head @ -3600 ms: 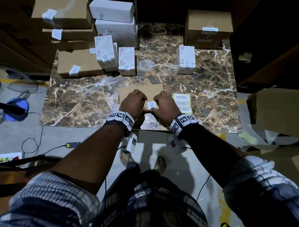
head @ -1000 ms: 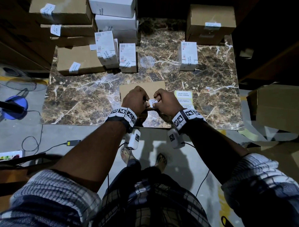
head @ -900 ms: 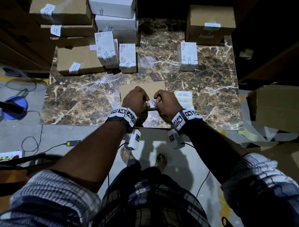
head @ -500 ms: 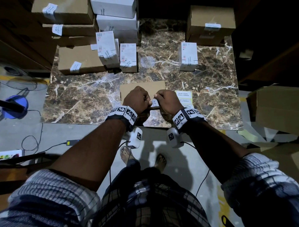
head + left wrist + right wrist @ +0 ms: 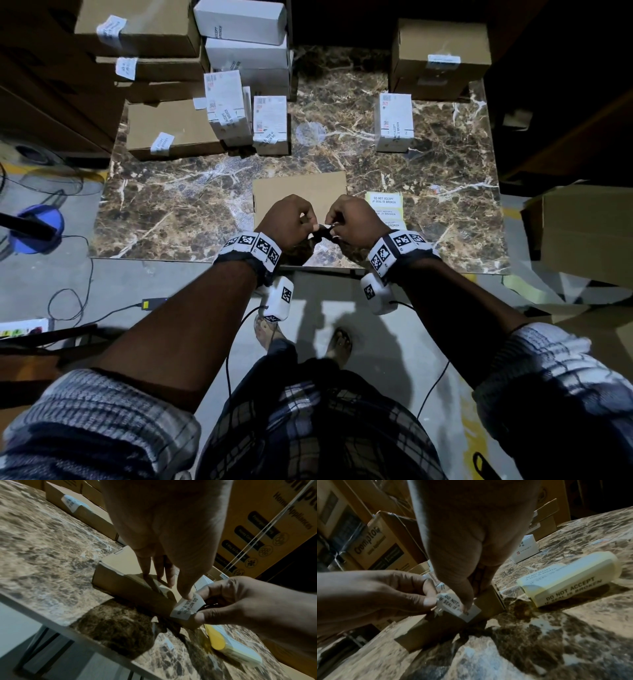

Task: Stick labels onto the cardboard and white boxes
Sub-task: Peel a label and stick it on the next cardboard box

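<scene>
A flat brown cardboard box (image 5: pixel 298 195) lies near the marble table's front edge. Both hands meet over its near edge and share one small white "DO NOT ACCEPT IF SEAL IS BROKEN" label (image 5: pixel 323 226). My left hand (image 5: pixel 313 228) pinches the label's (image 5: pixel 453 605) left end, its other fingers (image 5: pixel 155 572) resting straight on the box top (image 5: pixel 130 563). My right hand (image 5: pixel 331 230) pinches the other end of the label (image 5: pixel 186 607), thumb on its face. The label hangs at the box's front edge (image 5: pixel 452 627); I cannot tell whether it sticks there.
A yellow-backed strip of labels (image 5: pixel 385 209) lies just right of the box. White boxes (image 5: pixel 270 120) and cardboard boxes (image 5: pixel 171 128), several bearing labels, stand at the back left. One white box (image 5: pixel 393 121) stands back right, before a cardboard box (image 5: pixel 440 51). Large cartons (image 5: pixel 582 233) surround the table.
Both hands have drawn slightly toward the box's near edge, still holding the label. The label now sits lower and shows less between the fingers in the head view.
</scene>
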Tool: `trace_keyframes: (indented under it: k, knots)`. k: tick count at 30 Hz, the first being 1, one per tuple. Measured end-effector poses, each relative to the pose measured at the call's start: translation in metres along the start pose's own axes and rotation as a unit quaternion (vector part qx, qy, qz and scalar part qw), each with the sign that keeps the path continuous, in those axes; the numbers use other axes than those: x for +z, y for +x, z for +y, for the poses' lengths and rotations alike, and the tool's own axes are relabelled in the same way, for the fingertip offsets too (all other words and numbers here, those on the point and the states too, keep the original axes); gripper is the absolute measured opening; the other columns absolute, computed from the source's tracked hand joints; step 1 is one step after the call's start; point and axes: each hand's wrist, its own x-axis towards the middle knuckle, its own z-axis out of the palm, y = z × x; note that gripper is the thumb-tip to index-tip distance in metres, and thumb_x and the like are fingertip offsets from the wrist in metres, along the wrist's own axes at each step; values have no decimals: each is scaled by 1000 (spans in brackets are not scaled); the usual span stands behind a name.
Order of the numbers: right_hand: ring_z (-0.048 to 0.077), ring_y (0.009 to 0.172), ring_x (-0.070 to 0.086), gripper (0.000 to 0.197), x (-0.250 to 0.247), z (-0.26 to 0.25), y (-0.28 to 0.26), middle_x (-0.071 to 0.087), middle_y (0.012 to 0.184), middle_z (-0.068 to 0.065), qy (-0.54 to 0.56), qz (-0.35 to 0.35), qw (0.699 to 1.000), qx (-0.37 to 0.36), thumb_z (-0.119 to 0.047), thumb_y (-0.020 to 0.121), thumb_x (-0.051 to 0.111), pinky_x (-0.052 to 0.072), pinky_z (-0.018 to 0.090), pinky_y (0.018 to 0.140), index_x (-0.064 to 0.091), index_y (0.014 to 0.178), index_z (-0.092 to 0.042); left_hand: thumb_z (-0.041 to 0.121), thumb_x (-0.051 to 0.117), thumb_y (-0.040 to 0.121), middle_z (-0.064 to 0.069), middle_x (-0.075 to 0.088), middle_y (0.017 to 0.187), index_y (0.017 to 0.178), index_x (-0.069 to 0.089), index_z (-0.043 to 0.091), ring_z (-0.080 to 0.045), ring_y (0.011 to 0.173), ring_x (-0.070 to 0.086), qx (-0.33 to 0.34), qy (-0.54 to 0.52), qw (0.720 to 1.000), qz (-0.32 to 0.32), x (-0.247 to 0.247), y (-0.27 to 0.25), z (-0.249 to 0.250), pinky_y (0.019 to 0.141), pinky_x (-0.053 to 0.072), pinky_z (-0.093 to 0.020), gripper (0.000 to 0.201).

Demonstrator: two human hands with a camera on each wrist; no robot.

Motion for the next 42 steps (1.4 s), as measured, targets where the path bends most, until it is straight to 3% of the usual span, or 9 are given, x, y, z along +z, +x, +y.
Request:
trace_keyframes:
  k: [4,11,17,21,28,32,34,38,42]
  knots:
    - [24,94,58,18,8,-1,-4,62,96,6,-35,37,999,-13,3,76,65,42,26,77,73,81,-12,19,76,80,-7,67,97,76,71,17,-21,95,61,19,-11,1000,10,2,-10,3,83,49,-37,7]
    - [24,92,59,6,9,-2,-6,64,96,7,-28,51,998,-35,-10,78,74,48,33,79,76,82,-15,25,72,86,-4,67,96,83,69,15,-19,86,62,-21,-65,997,45,2,-23,-2,80,50,-32,10]
    - [20,75,66,7,-1,-3,-5,70,80,4,178,14,984,29,-18,86,74,52,34,69,71,86,-13,22,68,90,-3,70,95,92,70,11,-17,87,63,-96,-121,983,95,-8,-32,-7,79,47,-27,12]
    - [11,53,45,11,-6,-3,-6,55,65,8,269,13,962,39,-13,90,71,37,21,51,71,90,-3,23,67,91,0,70,91,92,71,13,-13,84,62,-118,-132,979,104,-10,-37,-11,76,46,-25,11]
    - [7,61,53,4,-1,-8,-12,62,68,-2,230,4,973,30,-14,90,71,42,22,59,72,86,-13,23,73,87,1,72,99,108,70,11,-8,88,66,-144,-200,963,105,-3,-48,-13,75,50,-13,24]
    - [13,66,56,3,1,-11,-14,67,75,4,209,-23,978,9,-13,89,71,45,25,62,74,88,-13,20,75,85,0,72,82,93,72,13,8,61,62,-139,-184,970,80,-1,-53,-9,53,43,-4,11]
    - [9,62,54,4,2,-14,-15,66,73,2,200,-26,979,6,-13,89,71,43,22,59,74,90,-11,20,73,86,2,69,75,85,71,16,11,55,58,-140,-162,973,92,2,-57,-9,51,39,-4,5]
    - [1,63,51,8,7,-19,-17,61,72,-7,147,-18,989,12,-14,88,71,37,14,56,73,93,-9,25,70,87,3,69,70,82,73,14,-4,61,61,-167,-166,965,112,8,-65,-13,62,48,-20,12]
    - [-1,66,53,8,12,-23,-14,65,74,-5,85,-7,996,13,-18,85,74,35,15,55,75,84,-10,28,67,88,6,70,73,81,73,14,-11,71,65,-175,-133,969,112,11,-71,-17,71,49,-23,16]
